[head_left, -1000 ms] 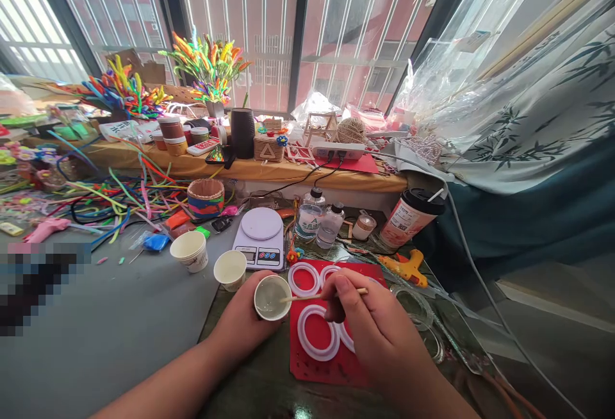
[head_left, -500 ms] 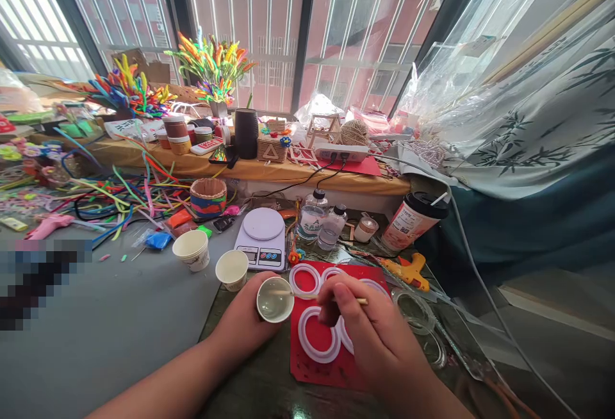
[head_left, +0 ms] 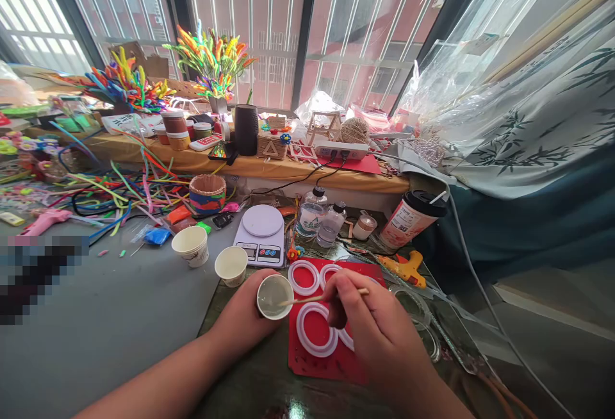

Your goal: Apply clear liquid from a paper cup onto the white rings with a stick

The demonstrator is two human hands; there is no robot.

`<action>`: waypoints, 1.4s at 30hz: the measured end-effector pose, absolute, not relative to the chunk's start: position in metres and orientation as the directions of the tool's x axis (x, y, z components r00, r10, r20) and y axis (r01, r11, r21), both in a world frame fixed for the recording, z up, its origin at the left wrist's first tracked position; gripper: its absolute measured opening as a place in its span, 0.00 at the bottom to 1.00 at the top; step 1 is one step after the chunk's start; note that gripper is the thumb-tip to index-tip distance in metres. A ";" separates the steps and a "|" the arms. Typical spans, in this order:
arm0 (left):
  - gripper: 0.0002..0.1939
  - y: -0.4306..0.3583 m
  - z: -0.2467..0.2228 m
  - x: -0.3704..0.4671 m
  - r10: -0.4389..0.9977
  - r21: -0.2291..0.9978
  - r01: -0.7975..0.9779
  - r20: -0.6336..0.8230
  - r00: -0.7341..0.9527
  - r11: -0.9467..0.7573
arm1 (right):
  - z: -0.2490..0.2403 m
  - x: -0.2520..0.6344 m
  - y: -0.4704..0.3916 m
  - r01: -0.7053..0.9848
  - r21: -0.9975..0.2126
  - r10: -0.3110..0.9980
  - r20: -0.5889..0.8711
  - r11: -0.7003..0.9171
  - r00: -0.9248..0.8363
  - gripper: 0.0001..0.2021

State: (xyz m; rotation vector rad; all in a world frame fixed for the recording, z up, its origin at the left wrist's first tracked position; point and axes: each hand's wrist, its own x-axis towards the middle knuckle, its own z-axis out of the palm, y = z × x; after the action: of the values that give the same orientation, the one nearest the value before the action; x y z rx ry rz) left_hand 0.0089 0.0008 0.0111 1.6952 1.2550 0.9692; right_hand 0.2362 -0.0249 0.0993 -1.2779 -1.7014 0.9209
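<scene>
A paper cup (head_left: 275, 280) with a clear, pale liquid in it is wrapped by the fingers of my left hand (head_left: 250, 316). My right hand (head_left: 360, 310) pinches a thin wooden stick (head_left: 307, 300), whose far end dips into the cup. Under and beside my right hand lies a red sheet (head_left: 307, 368) bearing several white ring-shaped molds (head_left: 302, 340); my hand hides part of them. Two more paper cup stands are to the left: a single cup (head_left: 231, 266) and a nested stack of cups (head_left: 191, 246).
Behind the cups sits a white kitchen scale (head_left: 262, 233). Two clear bottles (head_left: 311, 214), a small jar (head_left: 365, 227) and a lidded drink cup (head_left: 410, 220) stand at the back. A yellow glue gun (head_left: 408, 270) lies right. Pipe cleaners (head_left: 120, 188) crowd the left.
The stick has shifted within the cup, its tip now nearer the front right of the rim. My right hand has tilted slightly; my left hand holds the cup nearly still.
</scene>
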 end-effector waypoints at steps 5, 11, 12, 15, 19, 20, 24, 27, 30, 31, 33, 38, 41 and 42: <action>0.19 0.001 0.011 0.010 0.968 0.904 0.374 0.134 0.210 -0.207 | 0.099 0.238 -0.022 0.330 -0.928 0.970 0.106 0.176 -0.221 0.29; 0.20 0.000 0.013 0.010 0.974 0.911 0.370 0.115 0.197 -0.183 | 0.100 0.238 -0.020 0.289 -0.938 0.967 0.132 0.193 -0.217 0.30; 0.21 0.000 0.013 0.010 0.975 0.911 0.372 0.109 0.196 -0.177 | 0.100 0.238 -0.019 0.300 -0.935 0.969 0.125 0.186 -0.213 0.31; 0.21 0.000 0.011 0.009 0.974 0.911 0.376 0.101 0.201 -0.172 | 0.101 0.241 -0.020 0.330 -0.929 0.984 0.137 0.167 -0.113 0.31; 0.21 0.001 0.008 0.008 0.974 0.910 0.376 0.099 0.205 -0.172 | 0.104 0.240 -0.022 0.339 -0.923 0.972 0.118 0.182 -0.202 0.30; 0.21 0.001 0.008 0.008 0.973 0.910 0.377 0.099 0.210 -0.174 | 0.104 0.239 -0.022 0.356 -0.915 0.973 0.129 0.192 -0.193 0.30; 0.22 0.001 0.007 0.008 0.973 0.909 0.376 0.108 0.202 -0.179 | 0.103 0.237 -0.022 0.335 -0.918 0.963 0.136 0.210 -0.231 0.29; 0.21 0.001 0.007 0.008 0.972 0.909 0.377 0.107 0.208 -0.181 | 0.103 0.237 -0.021 0.362 -0.910 0.970 0.139 0.205 -0.201 0.28; 0.21 0.000 0.007 0.008 0.970 0.907 0.376 0.112 0.215 -0.188 | 0.103 0.238 -0.021 0.336 -0.916 0.965 0.156 0.221 -0.210 0.29; 0.21 0.000 0.007 0.008 0.969 0.907 0.375 0.114 0.217 -0.191 | 0.103 0.238 -0.021 0.328 -0.920 0.961 0.141 0.217 -0.239 0.30; 0.20 0.000 0.007 0.008 0.968 0.907 0.373 0.117 0.223 -0.195 | 0.102 0.238 -0.021 0.341 -0.918 0.965 0.128 0.203 -0.230 0.30; 0.19 0.000 0.007 0.008 0.966 0.907 0.368 0.128 0.224 -0.205 | 0.097 0.238 -0.021 0.322 -0.925 0.964 0.132 0.203 -0.231 0.31; 0.19 0.000 0.008 0.008 0.966 0.905 0.375 0.122 0.226 -0.202 | 0.095 0.238 -0.021 0.336 -0.920 0.972 0.149 0.203 -0.179 0.31; 0.19 0.000 0.007 0.008 0.967 0.904 0.376 0.122 0.225 -0.202 | 0.094 0.238 -0.021 0.334 -0.919 0.975 0.164 0.207 -0.152 0.31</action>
State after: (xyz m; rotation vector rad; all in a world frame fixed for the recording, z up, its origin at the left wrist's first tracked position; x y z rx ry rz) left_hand 0.0081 0.0000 0.0073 1.7204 1.2584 0.9567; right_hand 0.2382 -0.0206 0.0944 -1.2538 -1.6436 0.9620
